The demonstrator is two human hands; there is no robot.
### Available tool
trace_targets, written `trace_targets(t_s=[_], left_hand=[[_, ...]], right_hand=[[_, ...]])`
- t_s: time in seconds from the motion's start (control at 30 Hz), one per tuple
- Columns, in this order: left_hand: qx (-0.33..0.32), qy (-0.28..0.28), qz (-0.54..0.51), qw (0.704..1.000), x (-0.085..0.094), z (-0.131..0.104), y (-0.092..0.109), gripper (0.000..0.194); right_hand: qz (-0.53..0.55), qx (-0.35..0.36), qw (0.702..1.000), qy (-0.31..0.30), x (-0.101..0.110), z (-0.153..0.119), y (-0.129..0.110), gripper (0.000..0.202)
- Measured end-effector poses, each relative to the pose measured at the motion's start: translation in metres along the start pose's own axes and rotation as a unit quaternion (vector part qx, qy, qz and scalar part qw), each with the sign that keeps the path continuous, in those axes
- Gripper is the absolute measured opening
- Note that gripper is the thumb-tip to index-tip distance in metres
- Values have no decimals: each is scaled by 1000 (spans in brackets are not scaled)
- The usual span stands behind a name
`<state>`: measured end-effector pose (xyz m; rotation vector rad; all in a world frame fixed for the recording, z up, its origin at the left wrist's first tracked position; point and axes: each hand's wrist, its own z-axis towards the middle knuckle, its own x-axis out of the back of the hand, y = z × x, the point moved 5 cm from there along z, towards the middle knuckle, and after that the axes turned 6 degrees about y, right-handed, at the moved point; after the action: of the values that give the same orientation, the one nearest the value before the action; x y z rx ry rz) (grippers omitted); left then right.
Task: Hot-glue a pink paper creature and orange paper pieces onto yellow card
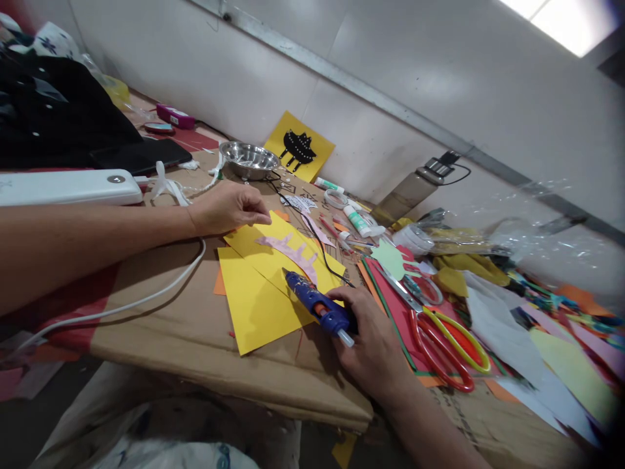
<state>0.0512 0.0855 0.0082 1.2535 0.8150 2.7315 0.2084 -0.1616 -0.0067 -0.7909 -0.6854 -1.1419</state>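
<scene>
Head view. Right hand [374, 339] closed around handle of blue glue gun [317, 304], nozzle pointing up and left, lying low over yellow paper [254, 306]. Glue stick end protruding at back of gun, just beside thumb. Left hand [229, 207] resting at upper edge of yellow paper, fingers curled and pressed together, fingertips [263, 218] touching paper edge. Pink cut-out shape [290, 251] lying on yellow paper, between the two hands, just ahead of gun nozzle. Several yellow sheets overlapping, all flat on brown cardboard [195, 326] covering table. Black cord [317, 244] running across yellow paper past pink shape.

Right of gun hand: scissors with red and yellow handles [449, 345] lying on red paper [398, 306], blades pointing up and left. Light green cut-out [389, 258] just above scissors. Loose coloured paper scraps [551, 352] spread far right. Glue tube [359, 221] and tape roll [336, 197] near wall. Steel bowl [249, 159] behind left hand; yellow card with black figure [299, 146] leaning on wall. White cable [122, 306] trailing under left forearm. White flat device [68, 187] at far left.
</scene>
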Motion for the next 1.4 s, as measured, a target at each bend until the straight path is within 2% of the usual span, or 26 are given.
trace_targets(t_s=[0.23, 0.4, 0.5, 0.6, 0.67, 0.73, 0.8, 0.87, 0.93, 1.1, 1.23, 1.4], left_hand=[[-140, -161, -34, 976, -21, -10, 22, 28], [-163, -201, -24, 966, -22, -16, 20, 28], [-130, -173, -82, 973, -16, -14, 17, 31], [-60, -130, -131, 981, -11, -11, 10, 50], [-15, -101, -149, 983, -9, -7, 5, 56], [31, -51, -154, 986, -4, -2, -1, 51], [70, 22, -161, 984, 3, 3, -6, 42], [101, 91, -182, 974, 10, 6, -9, 31], [124, 128, -200, 963, 15, 7, -11, 20], [158, 121, -230, 953, 16, 8, -14, 23], [163, 87, -264, 947, 12, 9, -16, 27], [205, 57, -287, 934, 6, 8, -15, 28]], right_hand=[[2, 3, 1000, 7, 1, 1, -1, 41], [4, 5, 1000, 10, 2, 1, -2, 41], [4, 5, 1000, 11, 2, 1, -2, 42], [2, 1, 1000, 10, 2, 1, -1, 43], [2, 0, 1000, 10, 2, 1, -1, 41], [5, -1, 1000, 13, 2, 1, 0, 38], [9, -10, 1000, 17, 3, 1, 0, 32], [15, -26, 999, 26, 3, 2, 2, 28], [24, -45, 998, 38, 4, 2, 3, 25], [49, -75, 994, 57, 6, 4, 6, 19], [60, -76, 993, 68, 7, 5, 7, 18], [67, -84, 991, 79, 9, 6, 7, 16]])
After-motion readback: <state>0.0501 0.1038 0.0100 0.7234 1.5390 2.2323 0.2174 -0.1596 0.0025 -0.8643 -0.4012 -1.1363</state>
